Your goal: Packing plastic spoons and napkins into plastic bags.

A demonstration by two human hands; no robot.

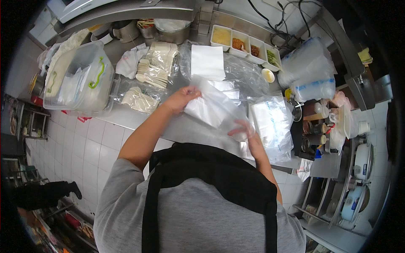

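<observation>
A translucent plastic bag [217, 103] is stretched slantwise above the steel counter. My left hand [185, 99] pinches its upper left edge between thumb and fingers. At the bag's lower right corner is my right hand [249, 135], its fingers smeared by motion and partly seen through the plastic, so their grip is unclear. Behind the bag lies a stack of white paper sheets [208, 62], with more white packets [228, 89] partly covered by the bag. Just right of my right hand sits a pile of clear plastic bags [270, 122] with blue print.
Wooden spoons in clear wrap [141, 99] and a lidded clear bin [76, 80] with green clips stand left. White tubs of toppings [238, 44] line the back. Plastic rolls [310, 69] and jars [314, 128] crowd the right. The steel counter [185, 126] ends close to my apron.
</observation>
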